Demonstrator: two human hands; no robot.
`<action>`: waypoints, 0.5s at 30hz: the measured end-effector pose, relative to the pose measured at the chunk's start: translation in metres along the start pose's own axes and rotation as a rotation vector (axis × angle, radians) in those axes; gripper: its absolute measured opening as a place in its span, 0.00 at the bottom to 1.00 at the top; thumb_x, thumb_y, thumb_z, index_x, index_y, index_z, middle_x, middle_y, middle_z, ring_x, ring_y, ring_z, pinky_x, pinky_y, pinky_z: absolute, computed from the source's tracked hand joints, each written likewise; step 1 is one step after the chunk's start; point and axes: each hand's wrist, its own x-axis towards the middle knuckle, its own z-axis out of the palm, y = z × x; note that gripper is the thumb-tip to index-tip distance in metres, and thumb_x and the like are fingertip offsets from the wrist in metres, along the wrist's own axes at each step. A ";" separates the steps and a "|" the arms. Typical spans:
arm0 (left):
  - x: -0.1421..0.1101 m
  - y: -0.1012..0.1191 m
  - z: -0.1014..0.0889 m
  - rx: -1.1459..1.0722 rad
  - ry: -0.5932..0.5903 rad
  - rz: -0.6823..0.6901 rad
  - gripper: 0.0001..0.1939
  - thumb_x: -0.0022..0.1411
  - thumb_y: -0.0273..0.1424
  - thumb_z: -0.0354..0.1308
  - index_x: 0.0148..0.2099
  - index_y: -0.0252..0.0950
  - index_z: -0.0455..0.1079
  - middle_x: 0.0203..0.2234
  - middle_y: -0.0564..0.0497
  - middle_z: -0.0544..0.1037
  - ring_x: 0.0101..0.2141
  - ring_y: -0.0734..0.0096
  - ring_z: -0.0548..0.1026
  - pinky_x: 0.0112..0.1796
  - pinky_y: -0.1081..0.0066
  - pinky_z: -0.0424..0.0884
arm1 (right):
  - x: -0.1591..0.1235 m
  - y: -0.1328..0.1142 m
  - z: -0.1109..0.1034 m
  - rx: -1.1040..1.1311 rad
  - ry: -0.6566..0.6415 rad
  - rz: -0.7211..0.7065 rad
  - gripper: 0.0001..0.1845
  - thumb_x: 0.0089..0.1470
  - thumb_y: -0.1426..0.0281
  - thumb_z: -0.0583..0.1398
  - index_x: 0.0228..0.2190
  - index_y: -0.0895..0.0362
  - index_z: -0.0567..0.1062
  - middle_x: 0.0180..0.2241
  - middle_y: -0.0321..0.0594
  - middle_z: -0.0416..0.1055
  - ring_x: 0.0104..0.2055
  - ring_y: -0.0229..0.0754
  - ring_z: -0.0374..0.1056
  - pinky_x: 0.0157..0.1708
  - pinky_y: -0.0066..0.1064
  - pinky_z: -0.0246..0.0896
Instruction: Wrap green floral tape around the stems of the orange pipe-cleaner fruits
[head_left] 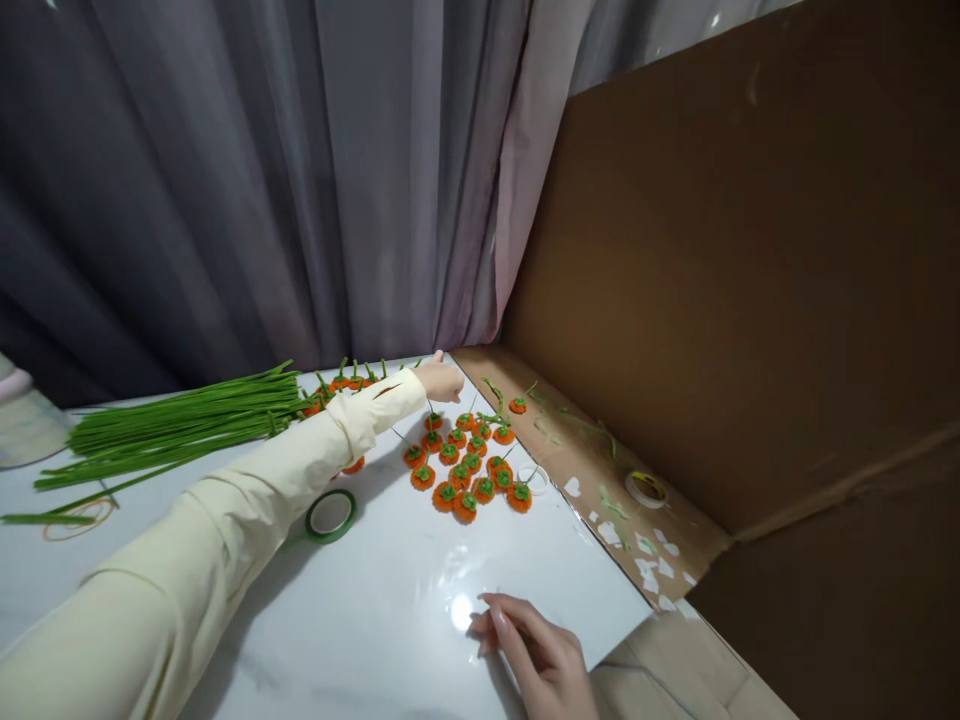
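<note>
Orange, ruffled flowers (465,509) with green centres — clustered mid-frame. Left hand (441,381), just above: grip unclear. Right hand (541,655), lower frame — loosely half-open, empty.

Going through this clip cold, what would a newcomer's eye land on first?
Probably the bright orange pieces with green tops, clustered mid-table against the white tabletop. Next, the long pale sleeve crossing from the lower left to the left hand at the table's far edge. Then the thick bundle of green stems, lying toward the left behind that sleeve.
</note>
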 end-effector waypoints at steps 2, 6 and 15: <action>0.011 0.007 0.001 -0.021 -0.004 -0.038 0.14 0.64 0.34 0.54 0.49 0.32 0.65 0.45 0.45 0.70 0.43 0.63 0.71 0.43 0.58 0.70 | 0.000 0.000 0.001 0.003 0.004 0.000 0.14 0.59 0.63 0.53 0.36 0.58 0.75 0.27 0.43 0.75 0.26 0.39 0.70 0.30 0.25 0.67; 0.028 0.020 0.010 -0.077 -0.016 -0.094 0.15 0.64 0.34 0.53 0.51 0.32 0.64 0.46 0.45 0.70 0.43 0.63 0.71 0.43 0.58 0.70 | -0.001 0.002 0.005 0.024 0.081 -0.014 0.14 0.58 0.63 0.54 0.35 0.57 0.76 0.25 0.42 0.75 0.24 0.38 0.69 0.28 0.24 0.66; 0.015 0.029 0.008 -0.192 0.116 -0.122 0.13 0.64 0.35 0.54 0.45 0.31 0.68 0.41 0.46 0.73 0.41 0.65 0.72 0.43 0.59 0.69 | -0.002 0.003 0.006 0.019 0.103 -0.043 0.12 0.58 0.66 0.54 0.35 0.56 0.76 0.25 0.40 0.75 0.25 0.36 0.69 0.29 0.23 0.66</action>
